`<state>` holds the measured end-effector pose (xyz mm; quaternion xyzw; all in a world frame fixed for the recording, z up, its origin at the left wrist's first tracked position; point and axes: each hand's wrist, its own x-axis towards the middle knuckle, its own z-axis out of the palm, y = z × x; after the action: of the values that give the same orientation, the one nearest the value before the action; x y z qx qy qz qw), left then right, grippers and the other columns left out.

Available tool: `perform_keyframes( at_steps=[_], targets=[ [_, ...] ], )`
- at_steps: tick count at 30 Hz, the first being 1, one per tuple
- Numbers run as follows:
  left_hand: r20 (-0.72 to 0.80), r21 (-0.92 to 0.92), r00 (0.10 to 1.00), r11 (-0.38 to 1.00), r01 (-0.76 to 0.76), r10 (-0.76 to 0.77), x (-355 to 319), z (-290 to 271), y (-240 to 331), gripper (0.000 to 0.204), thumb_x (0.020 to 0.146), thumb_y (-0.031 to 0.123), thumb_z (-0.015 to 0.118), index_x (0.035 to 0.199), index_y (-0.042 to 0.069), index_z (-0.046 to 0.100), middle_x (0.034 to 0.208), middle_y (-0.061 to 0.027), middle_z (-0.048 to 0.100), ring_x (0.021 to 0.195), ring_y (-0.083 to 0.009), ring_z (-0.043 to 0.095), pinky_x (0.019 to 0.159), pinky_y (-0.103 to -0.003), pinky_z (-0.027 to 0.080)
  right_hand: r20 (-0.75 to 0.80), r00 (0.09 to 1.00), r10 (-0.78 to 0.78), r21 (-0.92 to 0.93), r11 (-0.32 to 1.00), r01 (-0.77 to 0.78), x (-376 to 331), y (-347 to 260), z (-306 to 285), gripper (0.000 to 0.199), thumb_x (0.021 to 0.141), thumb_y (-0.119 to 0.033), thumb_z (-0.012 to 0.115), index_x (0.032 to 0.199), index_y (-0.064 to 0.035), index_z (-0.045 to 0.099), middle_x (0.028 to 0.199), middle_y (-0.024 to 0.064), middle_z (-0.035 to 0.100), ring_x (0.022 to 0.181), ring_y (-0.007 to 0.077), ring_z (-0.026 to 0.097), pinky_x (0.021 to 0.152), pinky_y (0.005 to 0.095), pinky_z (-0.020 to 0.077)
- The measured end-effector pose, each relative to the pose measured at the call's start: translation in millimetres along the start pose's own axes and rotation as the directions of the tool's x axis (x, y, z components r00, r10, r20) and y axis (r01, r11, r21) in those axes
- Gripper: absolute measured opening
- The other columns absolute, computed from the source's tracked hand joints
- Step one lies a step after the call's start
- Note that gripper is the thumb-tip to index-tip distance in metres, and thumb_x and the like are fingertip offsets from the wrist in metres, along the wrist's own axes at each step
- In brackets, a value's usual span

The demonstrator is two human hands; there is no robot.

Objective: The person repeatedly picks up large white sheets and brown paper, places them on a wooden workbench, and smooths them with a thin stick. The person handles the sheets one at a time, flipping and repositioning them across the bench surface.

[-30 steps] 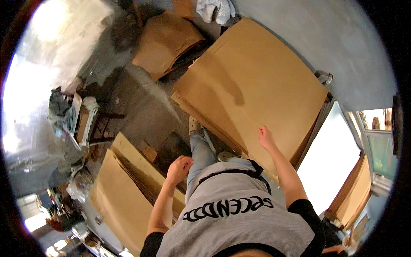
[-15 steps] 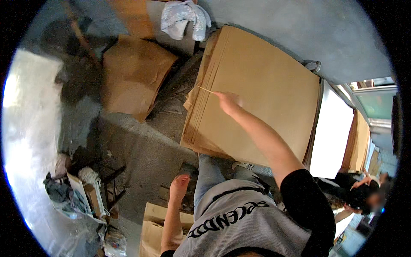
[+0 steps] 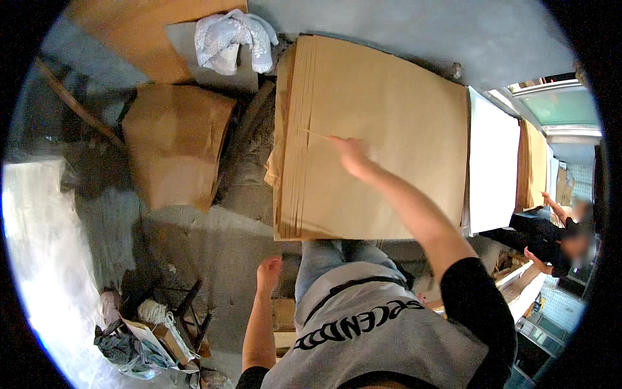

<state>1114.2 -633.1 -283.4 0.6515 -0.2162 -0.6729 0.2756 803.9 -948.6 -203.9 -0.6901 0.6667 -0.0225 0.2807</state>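
Note:
A large stack of brown paper sheets [image 3: 395,129] lies before me, its layered edges showing along the left side. Over the stack, my right hand [image 3: 354,157] is closed on a thin pale stick [image 3: 316,134]. The stick's tip points left, toward the fanned sheet edges; whether it touches the paper I cannot tell. My left hand [image 3: 269,273] hangs beside my leg, below the stack's near left corner. Its fingers are loosely curled and nothing shows in them.
A loose brown sheet [image 3: 178,142] lies left of the stack. A whitish cloth [image 3: 236,42] rests at the back by the grey wall. White sheets [image 3: 494,162] and another brown stack [image 3: 532,162] continue rightward. Other people [image 3: 551,240] are at the far right. Clutter including a cardboard box [image 3: 159,337] stands lower left.
My view has turned, so the stack appears squarer and the loose sheet and cloth sit farther left. My right hand still holds the stick above the stack. The left hand remains low.

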Motion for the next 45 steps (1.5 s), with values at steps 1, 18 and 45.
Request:
perform_keyframes(
  at_steps=[1,18,45],
  targets=[
    [-0.015,0.059,0.997,0.995,-0.079,0.080,9,12,22,0.013,0.080,0.010,0.057,0.091,0.003,0.054,0.077,-0.0031,0.055,0.067,-0.0120,0.052,0.058,-0.027,0.045,0.030,0.999,0.040,-0.078,0.996,-0.037,8,-30,-4,0.036,0.087,-0.012,0.035,0.118,-0.0240,0.048,0.081,0.0081,0.059,0.072,0.0202,0.057,0.065,0.0358,0.0462],
    [0.084,0.451,0.990,0.882,-0.138,0.112,60,74,119,0.017,0.084,0.018,0.053,0.090,0.003,0.058,0.070,-0.0011,0.053,0.064,-0.0110,0.048,0.061,-0.027,0.043,0.049,0.976,0.214,0.047,0.975,-0.216,10,-27,-49,0.030,0.084,-0.012,0.040,0.109,-0.0179,0.056,0.080,0.0124,0.059,0.065,0.0249,0.056,0.063,0.0363,0.0443],
    [0.200,0.082,0.978,0.996,0.035,-0.051,142,132,143,0.030,0.085,0.027,0.051,0.103,0.004,0.046,0.083,-0.0023,0.055,0.066,-0.0104,0.052,0.055,-0.023,0.042,-0.068,0.970,0.233,-0.074,0.968,-0.238,-12,-7,-28,0.032,0.079,-0.011,0.044,0.106,-0.0194,0.058,0.075,0.0126,0.061,0.060,0.0248,0.058,0.053,0.0381,0.0457]
  ],
)
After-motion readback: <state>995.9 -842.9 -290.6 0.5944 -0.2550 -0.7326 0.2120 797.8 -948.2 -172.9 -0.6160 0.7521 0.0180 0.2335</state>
